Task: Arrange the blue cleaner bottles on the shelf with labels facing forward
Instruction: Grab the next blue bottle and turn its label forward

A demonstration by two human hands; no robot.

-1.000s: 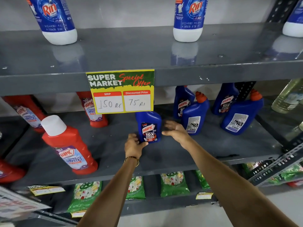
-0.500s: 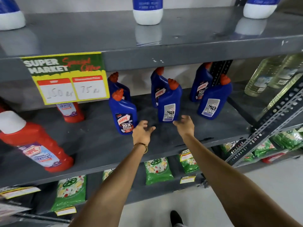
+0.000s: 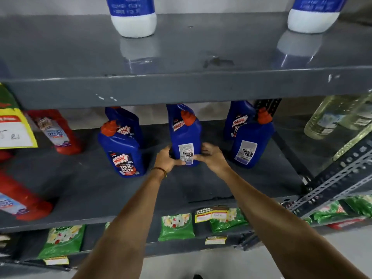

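Since half a second back, both hands have moved in from the bare shelf front and closed around the middle bottle (image 3: pixel 186 137). Our left hand (image 3: pixel 166 160) wraps the lower left side, and our right hand (image 3: pixel 211 158) cups the lower right, thumbs across the front near the base. So both hands are closed on it, one bottle between them.

That bottle stands on the middle shelf (image 3: pixel 100 190), roughly upright, and we're looking at its white back label with the barcode, so it's facing the wrong way. Another blue bottle (image 3: pixel 177 117) sits right behind it with the Harpic logo showing.

To the left, the front-left bottle (image 3: pixel 121 152) already shows its "10X Total Clean" label forward, with one more blue bottle (image 3: pixel 128 125) behind it. To the right, the right bottle (image 3: pixel 251 143) has its back label to us too, and the one behind it (image 3: pixel 238 119) faces forward.

Red bottles (image 3: pixel 58 131) stand further left on the same shelf, beside a yellow price sign (image 3: pixel 14 129). Green packets (image 3: pixel 176 226) lie on the shelf below, and two white-bottomed bottles (image 3: pixel 133 21) sit on the top shelf.
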